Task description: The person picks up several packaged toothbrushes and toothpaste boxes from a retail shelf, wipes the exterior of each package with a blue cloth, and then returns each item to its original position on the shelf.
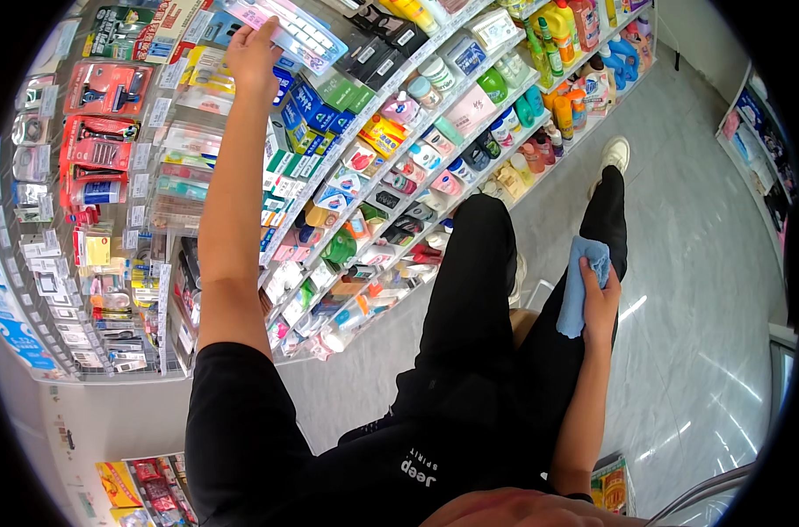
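Observation:
At the top of the view my left hand [254, 56] grips the edge of a pink and blue blister pack [294, 33], which seems to hold toothbrushes. Around it are hanging packs and, just below, green and blue toothpaste boxes [314, 105] on a shelf. My right hand [600, 296], low over my right leg, holds a folded light blue cloth [582, 283], thumb on top. The cloth is away from the shelves.
Stepped shelves with bottles, jars and boxes run diagonally to the upper right. Razor packs [110, 89] hang on the rack at left. Grey floor [689, 263] shows at right, beside another stocked shelf [755, 145]. Snack packs [156, 487] stand at bottom left.

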Motion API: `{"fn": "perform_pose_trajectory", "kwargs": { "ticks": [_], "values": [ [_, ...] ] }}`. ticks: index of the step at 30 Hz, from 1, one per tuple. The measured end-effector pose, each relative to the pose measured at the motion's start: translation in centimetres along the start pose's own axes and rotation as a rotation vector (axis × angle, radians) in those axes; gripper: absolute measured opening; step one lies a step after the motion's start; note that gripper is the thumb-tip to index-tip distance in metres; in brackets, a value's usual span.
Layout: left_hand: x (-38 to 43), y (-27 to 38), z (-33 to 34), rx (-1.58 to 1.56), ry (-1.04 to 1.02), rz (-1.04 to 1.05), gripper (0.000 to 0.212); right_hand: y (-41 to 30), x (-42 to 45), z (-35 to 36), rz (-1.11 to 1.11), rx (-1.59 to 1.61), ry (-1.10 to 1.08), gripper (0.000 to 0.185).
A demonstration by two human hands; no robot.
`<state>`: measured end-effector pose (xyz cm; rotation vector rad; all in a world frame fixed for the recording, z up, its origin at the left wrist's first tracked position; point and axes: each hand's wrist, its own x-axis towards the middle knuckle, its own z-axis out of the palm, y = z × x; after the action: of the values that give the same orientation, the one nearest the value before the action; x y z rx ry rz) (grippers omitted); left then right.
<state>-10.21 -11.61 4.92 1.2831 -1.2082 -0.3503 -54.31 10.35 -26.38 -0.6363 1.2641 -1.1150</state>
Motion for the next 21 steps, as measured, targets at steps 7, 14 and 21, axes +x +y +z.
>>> {"fn": "perform_pose_trajectory", "kwargs": {
  "ticks": [7, 14, 21],
  "values": [
    [0.4, -0.1, 1.0, 0.046, 0.071, 0.009, 0.026, 0.0, 0.3, 0.0, 0.005, -0.007, -0.01, 0.029],
    [0.9, 1.2, 2.2, 0.096, 0.154, 0.019, 0.019, -0.1, 0.6, -0.2, 0.012, -0.002, 0.028, 0.027],
    [2.4, -1.1, 1.2, 0.101, 0.149, -0.066, 0.02, -0.3, 0.6, -0.5, 0.009, 0.01, 0.022, 0.027]
  ]
}}
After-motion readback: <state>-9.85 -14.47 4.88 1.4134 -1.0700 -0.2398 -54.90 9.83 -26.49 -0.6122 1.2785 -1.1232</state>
